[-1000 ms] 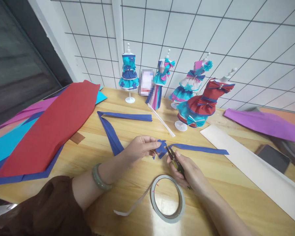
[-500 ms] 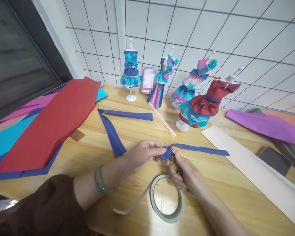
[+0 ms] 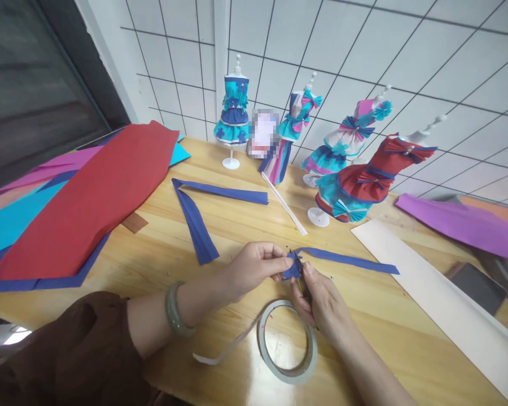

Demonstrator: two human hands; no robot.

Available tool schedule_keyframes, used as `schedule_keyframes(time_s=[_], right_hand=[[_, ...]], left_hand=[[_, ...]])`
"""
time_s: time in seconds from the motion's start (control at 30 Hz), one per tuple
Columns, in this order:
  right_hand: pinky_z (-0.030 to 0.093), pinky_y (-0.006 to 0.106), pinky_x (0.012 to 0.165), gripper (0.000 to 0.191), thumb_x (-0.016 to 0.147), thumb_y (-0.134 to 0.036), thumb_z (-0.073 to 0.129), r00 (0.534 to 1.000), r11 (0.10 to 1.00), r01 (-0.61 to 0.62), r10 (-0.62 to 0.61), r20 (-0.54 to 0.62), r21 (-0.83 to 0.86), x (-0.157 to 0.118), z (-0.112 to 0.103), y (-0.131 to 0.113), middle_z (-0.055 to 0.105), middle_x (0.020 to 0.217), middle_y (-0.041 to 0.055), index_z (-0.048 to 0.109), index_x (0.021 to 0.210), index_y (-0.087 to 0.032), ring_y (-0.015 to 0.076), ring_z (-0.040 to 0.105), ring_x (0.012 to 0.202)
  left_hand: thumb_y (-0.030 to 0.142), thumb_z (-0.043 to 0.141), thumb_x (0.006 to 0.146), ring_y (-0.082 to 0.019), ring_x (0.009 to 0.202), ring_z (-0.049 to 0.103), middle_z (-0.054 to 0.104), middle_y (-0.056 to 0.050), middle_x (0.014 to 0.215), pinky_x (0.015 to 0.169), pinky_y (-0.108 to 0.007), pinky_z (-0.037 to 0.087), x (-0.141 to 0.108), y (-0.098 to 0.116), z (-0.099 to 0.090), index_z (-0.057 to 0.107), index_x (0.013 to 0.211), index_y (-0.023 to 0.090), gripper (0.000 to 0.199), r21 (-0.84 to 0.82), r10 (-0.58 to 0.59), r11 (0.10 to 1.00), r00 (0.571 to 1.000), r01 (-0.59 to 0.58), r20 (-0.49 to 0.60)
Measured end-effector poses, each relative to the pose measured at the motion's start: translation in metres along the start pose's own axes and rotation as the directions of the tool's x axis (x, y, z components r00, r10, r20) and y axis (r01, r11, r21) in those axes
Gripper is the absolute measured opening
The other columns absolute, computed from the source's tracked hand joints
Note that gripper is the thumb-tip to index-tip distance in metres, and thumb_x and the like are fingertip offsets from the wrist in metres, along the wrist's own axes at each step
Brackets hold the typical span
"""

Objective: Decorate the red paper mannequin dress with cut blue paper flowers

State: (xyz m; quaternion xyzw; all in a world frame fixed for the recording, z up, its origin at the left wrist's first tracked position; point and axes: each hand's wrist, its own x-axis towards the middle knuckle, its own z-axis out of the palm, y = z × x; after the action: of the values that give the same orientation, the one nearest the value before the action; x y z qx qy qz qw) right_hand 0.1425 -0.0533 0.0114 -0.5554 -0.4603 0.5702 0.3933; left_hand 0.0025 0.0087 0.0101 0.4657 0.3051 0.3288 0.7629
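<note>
Between thumb and fingers, my left hand [image 3: 260, 268] pinches a small piece of dark blue paper [image 3: 291, 273]. My right hand [image 3: 322, 293] is closed around small scissors [image 3: 303, 286], whose dark blades lie against the blue piece; most of the handles are hidden in the palm. Just behind the hands a blue strip [image 3: 351, 260] stretches to the right. Tiny blue scraps dot the wood near the fingers. Below the hands a roll of tape [image 3: 262, 338] lies flat, its loose end trailing left.
Four-sided colored sheets, red [image 3: 88, 197] on top, are stacked at the left. A folded blue strip [image 3: 197, 231] and a thin white strip [image 3: 285, 204] lie mid-table. Several dressed mini mannequins [image 3: 236, 115] stand by the tiled wall. A cream sheet [image 3: 432, 299] and dark phone-like slab [image 3: 478, 287] are right.
The scissors have turned a little, their blades now pointing up across the blue piece. Both hands stay nearly in place, while the camera view has shifted slightly.
</note>
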Motion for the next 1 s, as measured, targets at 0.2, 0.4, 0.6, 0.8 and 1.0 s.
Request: schedule_keyframes(time_s=[0.2,0.4,0.6,0.8,1.0], right_hand=[[0.019,0.018,0.033,0.045,0.088,-0.054,0.031,0.999,0.999,-0.035,0.035,-0.009,-0.008,0.0008,0.0001,-0.0001,0.028,0.04,-0.0093,0.047,0.07,-0.017,0.0048,0.023,0.033],[0.021,0.018,0.034,0.045,0.087,-0.054,0.032,0.999,0.999,0.009,-0.01,-0.033,-0.045,0.0005,0.0009,-0.001,0.031,0.04,-0.0085,0.047,0.068,-0.017,0.0053,0.025,0.033],[0.019,0.019,0.033,0.046,0.086,-0.057,0.033,0.999,0.998,-0.008,0.005,-0.053,-0.063,0.0006,0.002,-0.0023,0.03,0.04,-0.0081,0.045,0.065,-0.018,0.0053,0.025,0.033],[0.019,0.019,0.033,0.046,0.084,-0.059,0.034,0.997,0.999,-0.016,0.012,-0.072,-0.051,0.0003,0.0035,-0.0012,0.03,0.04,-0.0077,0.045,0.065,-0.019,0.0058,0.024,0.033],[0.02,0.019,0.032,0.047,0.085,-0.058,0.035,0.998,1.0,-0.02,0.02,-0.064,0.002,0.0006,0.0034,-0.0003,0.031,0.038,-0.0074,0.045,0.061,-0.018,0.0055,0.025,0.031]], left_hand=[[0.031,0.065,0.07,-0.008,0.059,0.049,0.058,-0.002,0.066,0.061,-0.022,0.038,0.0,-0.0017,0.0,0.06,0.07,0.011,0.021,-0.005,0.022,1.0,1.0,-0.022,0.0],[0.03,0.064,0.071,-0.008,0.06,0.048,0.057,-0.001,0.065,0.061,-0.022,0.038,0.0002,-0.0025,0.0,0.06,0.069,0.011,0.02,0.005,0.045,0.999,0.999,-0.045,0.006],[0.031,0.063,0.071,-0.008,0.06,0.047,0.056,-0.001,0.064,0.061,-0.023,0.037,0.0,-0.0029,-0.0003,0.061,0.069,0.011,0.02,0.016,0.063,0.998,0.998,-0.063,0.011],[0.032,0.063,0.071,-0.009,0.06,0.048,0.057,-0.001,0.065,0.062,-0.023,0.037,-0.0005,-0.0025,0.0,0.061,0.069,0.011,0.021,0.021,0.059,0.998,0.998,-0.059,0.005],[0.031,0.062,0.072,-0.009,0.061,0.048,0.057,-0.002,0.066,0.063,-0.023,0.038,-0.0002,-0.0027,-0.0009,0.061,0.071,0.011,0.02,0.028,0.065,0.997,0.998,-0.066,0.009]])
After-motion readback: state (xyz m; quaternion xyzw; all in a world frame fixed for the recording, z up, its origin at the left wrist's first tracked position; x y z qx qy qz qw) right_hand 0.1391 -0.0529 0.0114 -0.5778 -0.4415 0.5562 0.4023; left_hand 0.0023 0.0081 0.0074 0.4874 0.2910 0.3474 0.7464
